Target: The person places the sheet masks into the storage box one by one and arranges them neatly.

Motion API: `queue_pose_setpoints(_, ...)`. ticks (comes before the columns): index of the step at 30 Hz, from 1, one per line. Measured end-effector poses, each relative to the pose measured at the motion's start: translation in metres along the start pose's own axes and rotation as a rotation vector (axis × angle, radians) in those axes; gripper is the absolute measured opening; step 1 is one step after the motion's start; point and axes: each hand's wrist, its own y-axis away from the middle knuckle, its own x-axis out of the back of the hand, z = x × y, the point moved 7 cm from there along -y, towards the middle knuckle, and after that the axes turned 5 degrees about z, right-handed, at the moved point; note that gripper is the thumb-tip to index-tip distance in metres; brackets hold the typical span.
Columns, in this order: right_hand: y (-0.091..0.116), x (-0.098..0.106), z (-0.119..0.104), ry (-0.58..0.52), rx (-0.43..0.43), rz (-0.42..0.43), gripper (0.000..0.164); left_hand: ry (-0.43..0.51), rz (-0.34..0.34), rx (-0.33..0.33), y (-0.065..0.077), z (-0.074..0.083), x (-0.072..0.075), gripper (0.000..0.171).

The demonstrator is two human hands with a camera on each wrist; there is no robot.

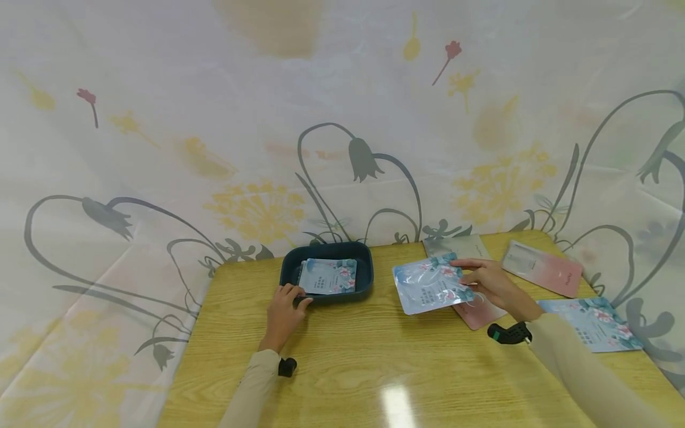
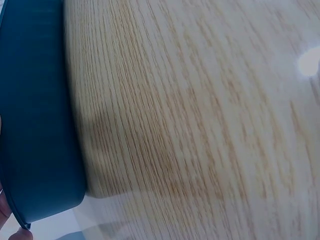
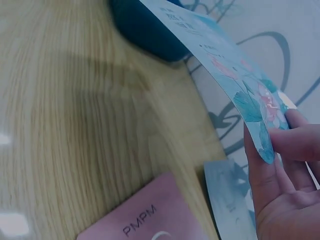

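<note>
My left hand (image 1: 285,318) holds the front left corner of a dark teal rectangular bin (image 1: 365,291), fingers and thumb at the rim. In the left wrist view the bin's side wall (image 2: 40,110) fills the left, with fingertips at its edge. Inside the bin lie light blue floral sachets (image 1: 329,277), one over another. My right hand (image 1: 495,285) pinches a similar floral sachet (image 1: 425,286) by its right edge, raised over the table to the right of the bin. Seen from the right wrist, the sachet (image 3: 220,65) tilts, thumb and fingers at its near end.
Partly hidden under the right hand, a pink-and-silver sachet (image 1: 476,315) lies on the wooden table (image 1: 342,368). Another pink-and-silver sachet (image 1: 546,268) lies at the back right. A blue floral sachet (image 1: 599,326) rests near the right edge. A flowered cloth (image 1: 342,89) hangs behind.
</note>
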Motion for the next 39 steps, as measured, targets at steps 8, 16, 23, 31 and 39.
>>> queue_pose_setpoints(8,-0.011,-0.020,-0.002,-0.026,-0.030,0.018,0.040,0.000,-0.001,-0.010,-0.001,0.000,0.001,0.019)
queue_pose_setpoints(16,-0.027,-0.039,0.000,-0.115,-0.077,0.050,0.044,-0.001,0.009,-0.019,0.001,-0.001,0.000,0.019)
queue_pose_setpoints(23,-0.039,-0.054,-0.002,-0.113,-0.065,0.047,0.044,0.004,0.009,-0.024,0.000,-0.003,-0.002,0.019)
queue_pose_setpoints(31,-0.050,-0.066,0.000,-0.067,-0.042,0.058,0.045,0.009,0.011,-0.022,-0.002,0.001,0.002,0.019)
queue_pose_setpoints(39,-0.061,-0.083,0.002,-0.095,-0.032,0.043,0.049,-0.008,0.023,-0.028,-0.002,0.001,0.003,0.021)
